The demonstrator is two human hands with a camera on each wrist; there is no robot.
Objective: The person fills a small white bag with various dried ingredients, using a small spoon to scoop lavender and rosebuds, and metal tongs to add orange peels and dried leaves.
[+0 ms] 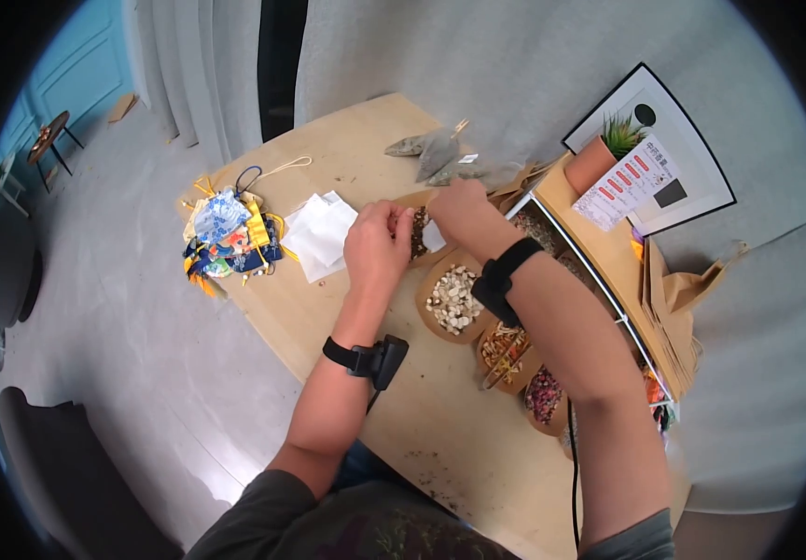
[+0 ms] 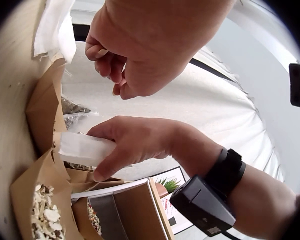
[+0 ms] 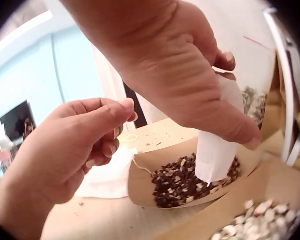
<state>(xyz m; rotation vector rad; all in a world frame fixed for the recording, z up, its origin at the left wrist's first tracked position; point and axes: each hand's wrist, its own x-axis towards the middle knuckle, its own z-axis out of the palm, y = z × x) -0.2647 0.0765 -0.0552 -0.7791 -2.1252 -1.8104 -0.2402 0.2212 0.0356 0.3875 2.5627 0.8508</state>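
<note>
My right hand [image 1: 464, 217] grips a small white cloth-like pouch [image 3: 212, 156] between thumb and fingers. In the right wrist view the pouch hangs over a brown paper tray [image 3: 140, 182] of dark, chopped dried pieces [image 3: 172, 185], its lower end overlapping them. My left hand [image 1: 377, 245] hovers left of that tray, fingers curled in and thumb against the index finger. Nothing shows between those fingers in either wrist view. Flat white pouches [image 1: 314, 238] lie on the table just left of the left hand.
Further paper trays hold pale slices [image 1: 454, 299], orange-brown pieces with tongs [image 1: 506, 350] and pink-purple buds [image 1: 543, 394]. Drawstring bags [image 1: 226, 224] pile at the table's left edge. Clear bags of herbs [image 1: 438, 159] lie behind. A wooden shelf [image 1: 552, 187] bears a potted plant [image 1: 599, 161].
</note>
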